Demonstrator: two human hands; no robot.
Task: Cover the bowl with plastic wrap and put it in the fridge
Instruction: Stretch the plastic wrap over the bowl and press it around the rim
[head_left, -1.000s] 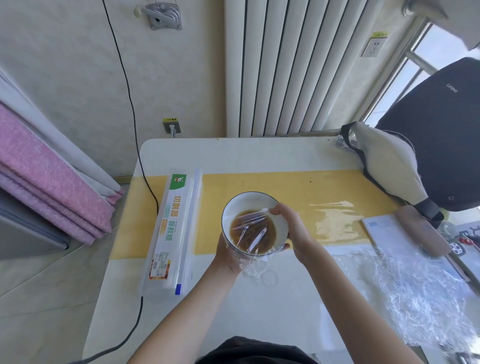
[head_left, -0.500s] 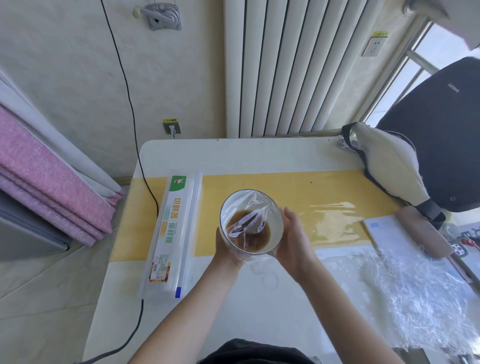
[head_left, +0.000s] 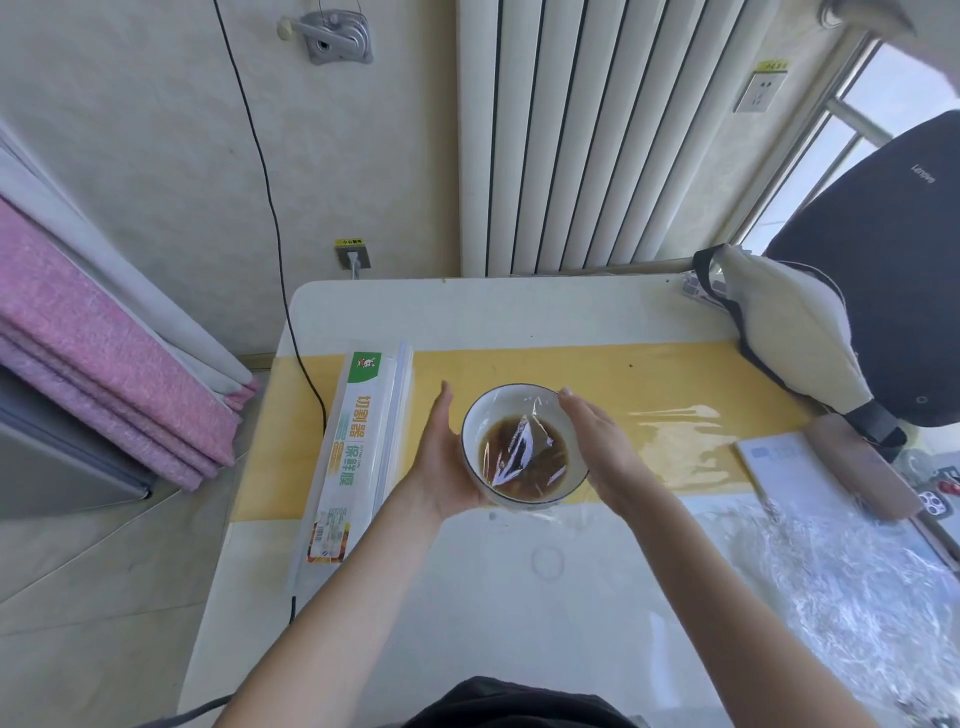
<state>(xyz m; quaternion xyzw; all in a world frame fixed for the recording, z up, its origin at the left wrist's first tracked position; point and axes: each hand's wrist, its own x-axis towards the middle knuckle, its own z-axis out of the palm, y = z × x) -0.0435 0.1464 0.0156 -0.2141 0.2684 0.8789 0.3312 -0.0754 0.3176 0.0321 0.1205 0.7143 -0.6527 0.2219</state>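
A white bowl (head_left: 480, 415) with a dark rim holds brown liquid and is lifted above the table. Clear plastic wrap (head_left: 522, 441) is stretched over its top and glints in the middle. My left hand (head_left: 441, 467) cups the bowl from the left and below. Pressed against the bowl's right side, my right hand (head_left: 597, 447) lies flat with its fingers straight. The long plastic-wrap box (head_left: 358, 447) lies on the table just left of my left hand.
The white table (head_left: 519, 623) carries a yellow runner (head_left: 649, 374). A crumpled sheet of clear film (head_left: 841, 587) and a notebook (head_left: 795, 467) lie at the right. A cream bag (head_left: 789, 332) and a black chair (head_left: 883, 249) stand at the far right. A black cable (head_left: 291, 332) hangs down the table's left edge.
The bowl has risen and shifted slightly. My right hand slid from the rim's top down to the bowl's right side, and the wrap now lies smoother over the top.
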